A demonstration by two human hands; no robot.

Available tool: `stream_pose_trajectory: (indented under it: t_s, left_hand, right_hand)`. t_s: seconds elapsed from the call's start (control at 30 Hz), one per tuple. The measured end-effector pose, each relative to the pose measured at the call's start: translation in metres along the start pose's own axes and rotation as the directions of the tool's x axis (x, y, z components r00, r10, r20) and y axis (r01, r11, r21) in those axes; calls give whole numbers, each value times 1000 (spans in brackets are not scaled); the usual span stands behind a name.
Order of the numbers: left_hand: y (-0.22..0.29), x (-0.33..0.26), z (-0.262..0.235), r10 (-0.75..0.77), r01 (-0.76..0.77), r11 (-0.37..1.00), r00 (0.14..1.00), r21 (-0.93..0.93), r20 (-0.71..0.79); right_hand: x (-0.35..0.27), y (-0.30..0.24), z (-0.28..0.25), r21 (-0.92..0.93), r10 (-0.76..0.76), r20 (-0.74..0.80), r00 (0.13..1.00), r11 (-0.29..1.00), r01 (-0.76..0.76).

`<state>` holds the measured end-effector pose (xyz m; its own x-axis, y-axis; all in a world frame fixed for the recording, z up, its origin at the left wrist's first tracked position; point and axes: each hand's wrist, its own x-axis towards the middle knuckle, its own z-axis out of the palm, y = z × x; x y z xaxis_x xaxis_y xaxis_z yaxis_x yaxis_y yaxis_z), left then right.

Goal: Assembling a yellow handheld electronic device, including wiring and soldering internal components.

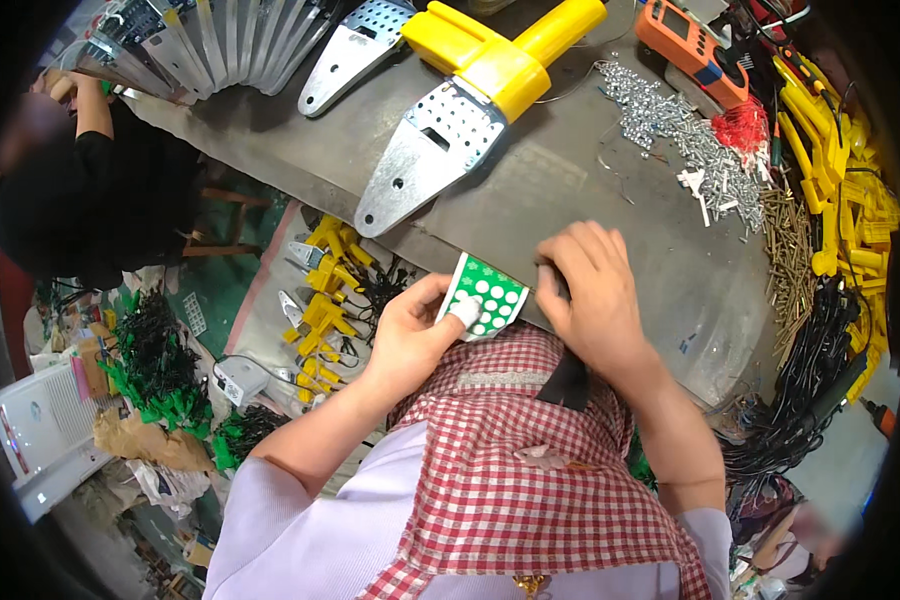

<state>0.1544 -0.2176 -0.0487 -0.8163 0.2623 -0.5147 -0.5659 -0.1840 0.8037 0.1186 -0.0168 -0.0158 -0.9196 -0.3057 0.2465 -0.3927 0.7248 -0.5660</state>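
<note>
Grey metal bench point(545, 195), seen through my remote head camera, with its near edge running just in front of the worker's checked apron point(540, 500). Heaped screws point(660, 110), brass-coloured rods point(788, 270) and yellow housings point(820, 150) line its right side, probably sorted by kind for easy reach; an orange meter point(690, 50) lies beyond the screws. Ahead, a yellow-bodied unit with a perforated silver plate point(435, 150) rests flat, its tapered end toward the near edge, perhaps to leave working room on the right.

Green card point(488, 290) with white dots: at the bench's near edge, above the lap, its dotted face upward, presumably so that it can be read from above. I see the left hand point(410, 325) pinching its left side, thumb over the face; that forearm slants up from lower left. Right hand point(595, 295): back upward, fingers bent, just beside the card's right edge, its forearm rising from lower right. Something dark shows beneath its fingers; I cannot tell whether they grip it.
</note>
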Motion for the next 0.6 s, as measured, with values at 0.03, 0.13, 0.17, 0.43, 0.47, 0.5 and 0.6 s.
stream_pose_trajectory:
  t_s: [0.03, 0.13, 0.17, 0.43, 0.47, 0.5, 0.6]
  left_hand:
    - [-1, -1, -3, 53, -54, 999, 998, -8, -39]
    - [-1, 2, -1, 294, -286, 952, 954, 110, -66]
    - [-3, 3, -5, 424, -400, 867, 906, 297, -17]
    - [19, 8, -3, 562, -491, 610, 821, 622, 97]
    - [22, 8, -4, 566, -496, 607, 819, 621, 100]
    - [25, 9, -5, 561, -495, 577, 818, 650, 125]
    - [40, 10, -19, 624, -564, 422, 749, 710, 224]
  right_hand:
    - [-3, -5, 0, -20, 28, 30, 999, 999, -27]
    - [8, -23, 4, 107, -137, -6, 990, 985, 137]
    - [10, -30, 9, 137, -160, -22, 987, 977, 162]
    - [24, -23, 3, 197, -122, 96, 988, 975, 101]
    - [26, -23, 4, 162, -126, 102, 987, 981, 108]
    - [27, -23, 4, 123, -127, 106, 986, 986, 114]
    - [51, -11, -13, 175, -118, 111, 987, 980, 98]
